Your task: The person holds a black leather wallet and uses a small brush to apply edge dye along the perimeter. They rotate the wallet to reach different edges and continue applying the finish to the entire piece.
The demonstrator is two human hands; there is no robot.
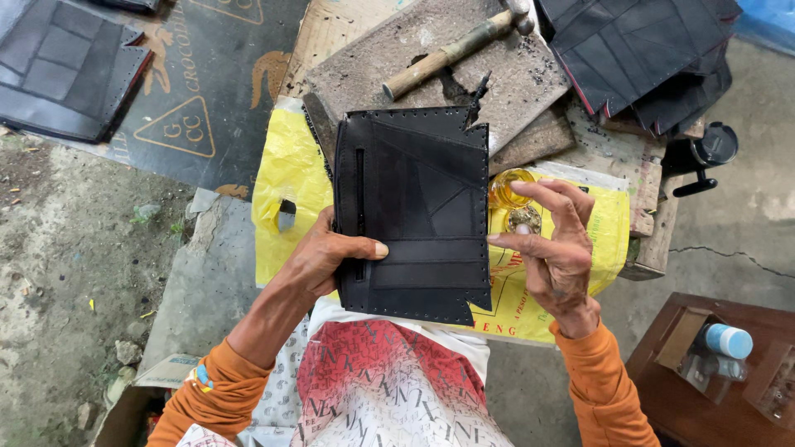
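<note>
My left hand (327,252) grips a black leather wallet piece (418,199) by its left edge, thumb across its front. The piece has slanted pockets, a long slot and punched stitch holes along its border. My right hand (555,248) hovers at its right edge with fingers spread, the index tip touching the border. Behind the right fingers sits a small glass jar of yellow liquid (509,186) with a round metal lid (524,219) beside it.
A hammer (451,51) and a dark awl (478,89) lie on a worn stone slab (513,74). A yellow plastic sack (286,178) covers the work surface. Black leather pieces (646,50) are stacked upper right and upper left (66,66). A wooden stool with a bottle (720,343) stands lower right.
</note>
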